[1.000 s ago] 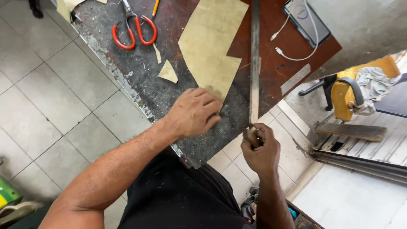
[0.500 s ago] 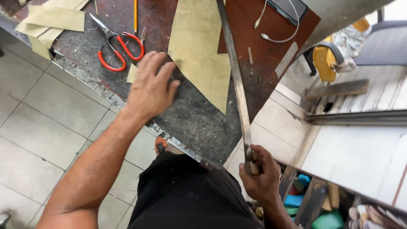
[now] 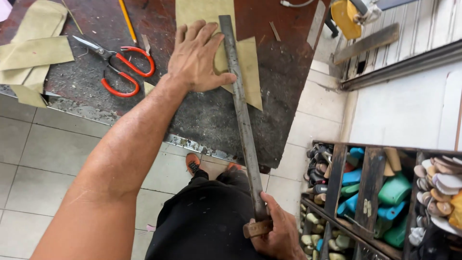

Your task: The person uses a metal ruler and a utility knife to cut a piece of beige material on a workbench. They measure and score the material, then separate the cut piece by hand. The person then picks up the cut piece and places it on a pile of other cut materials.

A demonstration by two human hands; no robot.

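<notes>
A: What do we see our left hand (image 3: 199, 58) doing?

B: It lies flat with the fingers spread. It presses down on the tan sheet (image 3: 250, 72) on the dark worktable (image 3: 211, 120). It grips nothing. The thumb points toward the long metal bar (image 3: 240, 110) and sits just beside it.

A: And our right hand (image 3: 279, 233)?

B: It is closed tight around the near end of the bar. That end has a brown band wrapped around it, and our fingers hold it there, low down in front of our black clothes (image 3: 207, 221).

A: Where does the bar go?

B: It runs from our right hand up across the table edge. Then it lies over the tan sheet, right next to our left hand. Its far end reaches near the top of the sheet.

A: What else is on the table?

B: Red-handled scissors (image 3: 120, 65) lie to the left of our left hand, a bit apart from it. A yellow pencil (image 3: 127, 21) lies above them. More tan pieces (image 3: 33, 53) sit at the far left corner.

A: And on the floor?

B: We see pale tiles (image 3: 43, 159). On the right stands a dark wooden rack (image 3: 370, 178) full of blue, green and other shoe shapes. One shoe toe (image 3: 194, 162) peeks out under the table edge.
</notes>
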